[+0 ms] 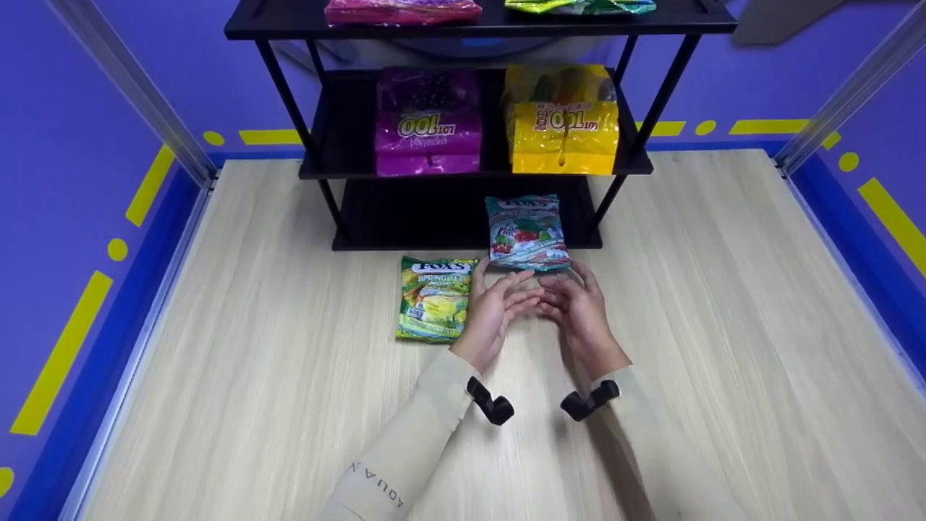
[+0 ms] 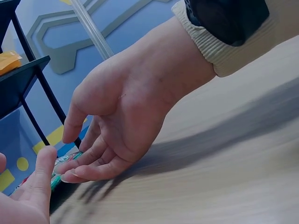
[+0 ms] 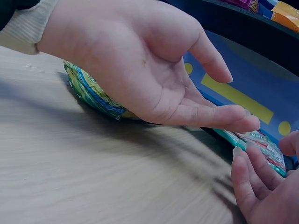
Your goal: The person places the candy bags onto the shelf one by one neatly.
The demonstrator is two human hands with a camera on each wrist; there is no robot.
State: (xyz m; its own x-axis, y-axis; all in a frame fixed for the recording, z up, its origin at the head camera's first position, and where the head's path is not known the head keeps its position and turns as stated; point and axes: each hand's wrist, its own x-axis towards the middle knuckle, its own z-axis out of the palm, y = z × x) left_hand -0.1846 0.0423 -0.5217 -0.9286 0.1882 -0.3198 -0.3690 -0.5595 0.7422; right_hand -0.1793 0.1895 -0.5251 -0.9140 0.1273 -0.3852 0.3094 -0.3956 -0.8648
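A teal Fox's candy bag (image 1: 528, 235) with red fruit on it lies on the bottom tier of a black rack, its near end past the tier's front edge. Both hands are just in front of that end, palms facing each other, fingers loosely bent and nothing held. The left hand (image 1: 492, 315) has its thumb beside the bag's near left corner. At the near right corner is the thumb of the right hand (image 1: 582, 311). Left of the left hand, a green and yellow Fox's Spring Tea bag (image 1: 430, 300) lies flat on the table, partly covered by that hand.
The black rack (image 1: 463, 176) stands at the back of the wooden table (image 1: 275, 376). Its middle tier bears a purple bag (image 1: 428, 130) and a yellow bag (image 1: 564, 130). A pink bag (image 1: 401, 11) and a green bag (image 1: 579, 6) lie on top. Blue panels enclose the sides.
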